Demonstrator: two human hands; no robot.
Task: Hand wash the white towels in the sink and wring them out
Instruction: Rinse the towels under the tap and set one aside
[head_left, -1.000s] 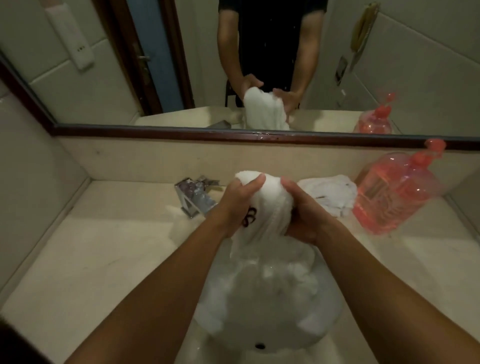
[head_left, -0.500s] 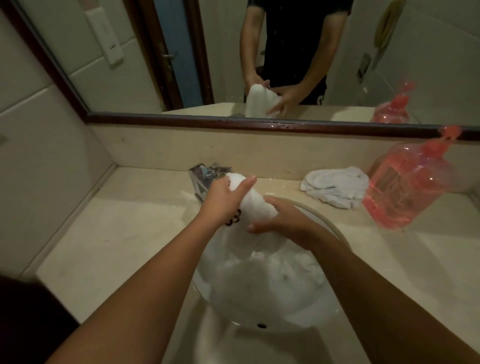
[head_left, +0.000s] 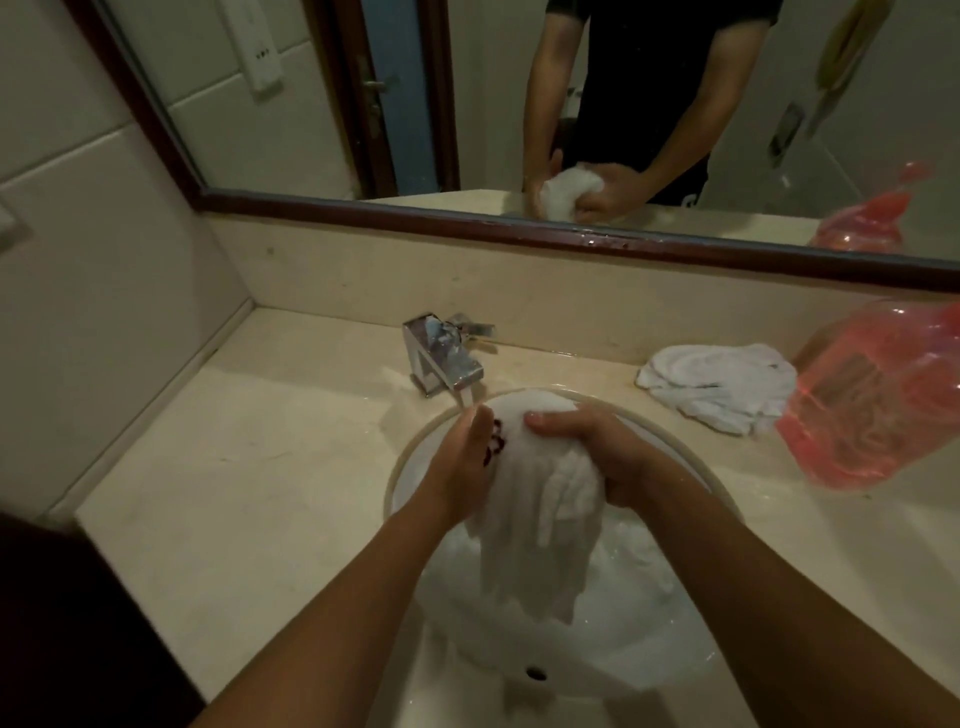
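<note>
Towel (head_left: 545, 499) lower now, draping into sink (head_left: 623, 654), left hand (head_left: 462, 467) and right hand (head_left: 597, 452) in clenched grip on it. Beige table (head_left: 260, 493), second towel (head_left: 717, 384) beside pink bottle (head_left: 872, 405).

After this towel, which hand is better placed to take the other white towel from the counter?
Right. The second towel lies on the counter right of the sink, beside the pink bottle, nearer the right hand. The left hand is on the held towel's far side, by the faucet.
</note>
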